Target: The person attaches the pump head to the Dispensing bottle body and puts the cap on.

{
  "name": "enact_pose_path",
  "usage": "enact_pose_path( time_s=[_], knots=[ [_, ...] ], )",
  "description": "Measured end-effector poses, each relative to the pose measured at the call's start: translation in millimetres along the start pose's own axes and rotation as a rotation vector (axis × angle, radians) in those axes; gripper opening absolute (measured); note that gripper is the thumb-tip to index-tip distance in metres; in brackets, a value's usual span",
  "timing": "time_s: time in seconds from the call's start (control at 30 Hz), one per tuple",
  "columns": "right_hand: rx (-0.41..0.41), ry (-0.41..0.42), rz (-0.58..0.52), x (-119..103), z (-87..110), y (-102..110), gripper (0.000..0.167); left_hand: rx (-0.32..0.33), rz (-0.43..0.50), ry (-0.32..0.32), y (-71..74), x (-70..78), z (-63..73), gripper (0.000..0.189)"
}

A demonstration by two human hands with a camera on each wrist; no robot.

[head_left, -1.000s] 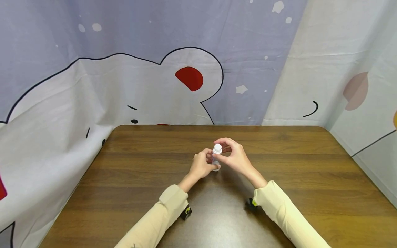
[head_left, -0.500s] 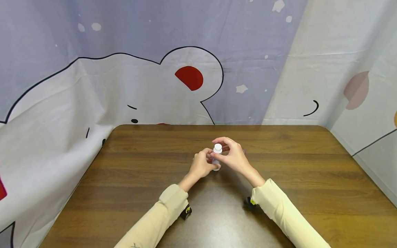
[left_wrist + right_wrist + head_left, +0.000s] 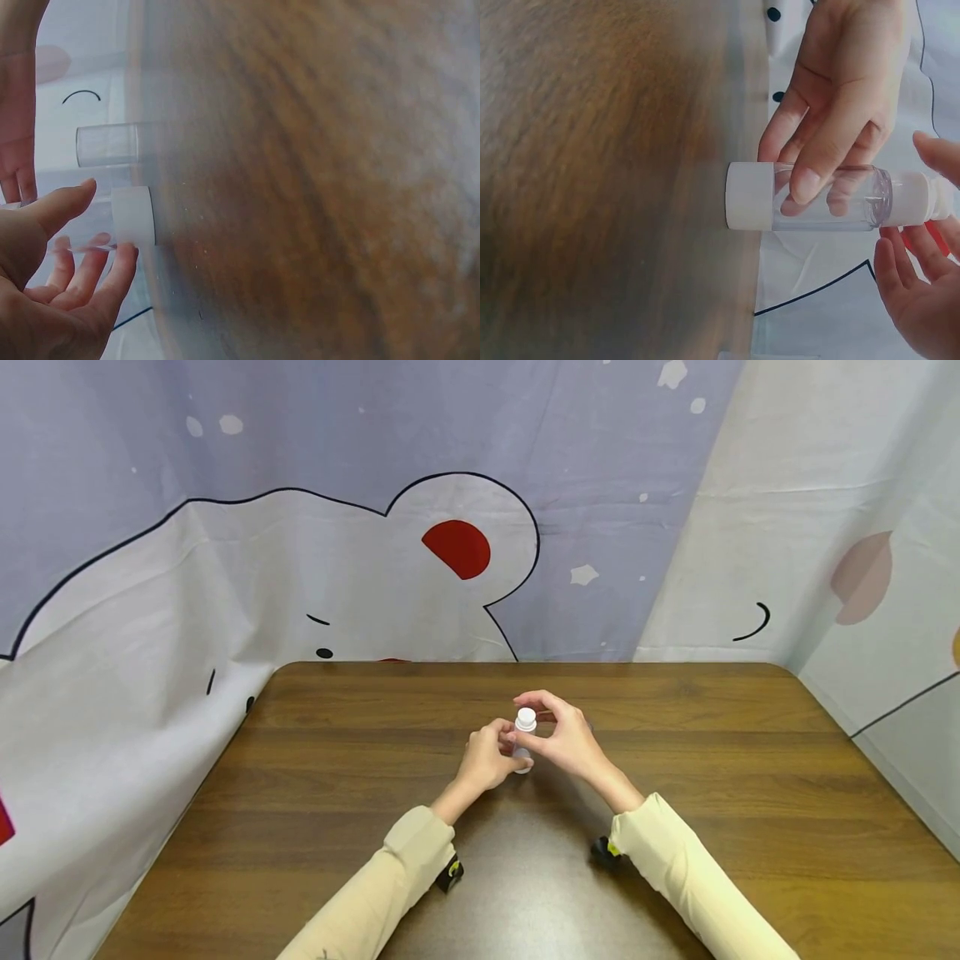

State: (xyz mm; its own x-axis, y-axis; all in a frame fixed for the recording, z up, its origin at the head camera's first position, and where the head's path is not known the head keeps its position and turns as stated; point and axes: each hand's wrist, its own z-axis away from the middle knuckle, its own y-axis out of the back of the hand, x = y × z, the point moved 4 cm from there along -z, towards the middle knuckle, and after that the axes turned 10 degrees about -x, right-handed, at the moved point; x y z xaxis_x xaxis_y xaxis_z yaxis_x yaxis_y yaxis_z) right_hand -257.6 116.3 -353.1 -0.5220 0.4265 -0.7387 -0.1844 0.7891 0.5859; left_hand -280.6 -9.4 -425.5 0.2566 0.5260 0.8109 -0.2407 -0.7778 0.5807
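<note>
A small clear bottle [image 3: 866, 199] with a white base [image 3: 750, 196] and a stepped white top [image 3: 527, 718] stands upright on the wooden table. My left hand [image 3: 483, 760] grips its lower body, thumb across the near side and fingers on the far side. Around the neck, just below the white top, my right hand [image 3: 566, 739] curls its thumb and fingers. In the right wrist view the right fingers [image 3: 922, 262] lie beside the white collar. Fingers partly hide the bottle's body in the head view.
A clear open cylinder, like a cap [image 3: 107, 145], stands on the table behind the right hand, mostly hidden in the head view. A printed curtain [image 3: 337, 568] hangs along the table's far edge and left side. Black wrist cameras sit under both cuffs.
The right hand has shifted very slightly left around the bottle's top, showing a sliver of the clear cylinder behind it. The left hand and bottle have stayed in place.
</note>
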Motion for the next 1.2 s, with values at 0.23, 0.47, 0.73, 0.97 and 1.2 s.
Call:
enact_pose_path(
  time_s=[0.23, 0.47, 0.73, 0.97, 1.2],
  knots=[
    [-0.054, 0.035, -0.040, -2, 3.4, 1, 0.037, -0.005, 0.004, 0.004, 0.0, 0.1, 0.6, 0.048],
    [-0.081, 0.035, -0.066, 18, 1.8, -3, 0.038, -0.006, -0.009, 0.009, -0.2, 0.2, 0.3, 0.048],
    [-0.098, 0.068, -0.101, 40, 0.6, -5, 0.039, -0.008, -0.007, 0.018, -0.1, -0.4, -0.3, 0.048],
    [-0.103, 0.068, -0.112, 43, 1.5, -6, 0.037, -0.005, -0.004, 0.013, 0.0, 0.7, 0.9, 0.049],
    [-0.105, 0.079, -0.111, 42, 1.7, -4, 0.037, -0.004, 0.006, 0.013, -1.0, -0.9, -0.3, 0.047]
  ],
)
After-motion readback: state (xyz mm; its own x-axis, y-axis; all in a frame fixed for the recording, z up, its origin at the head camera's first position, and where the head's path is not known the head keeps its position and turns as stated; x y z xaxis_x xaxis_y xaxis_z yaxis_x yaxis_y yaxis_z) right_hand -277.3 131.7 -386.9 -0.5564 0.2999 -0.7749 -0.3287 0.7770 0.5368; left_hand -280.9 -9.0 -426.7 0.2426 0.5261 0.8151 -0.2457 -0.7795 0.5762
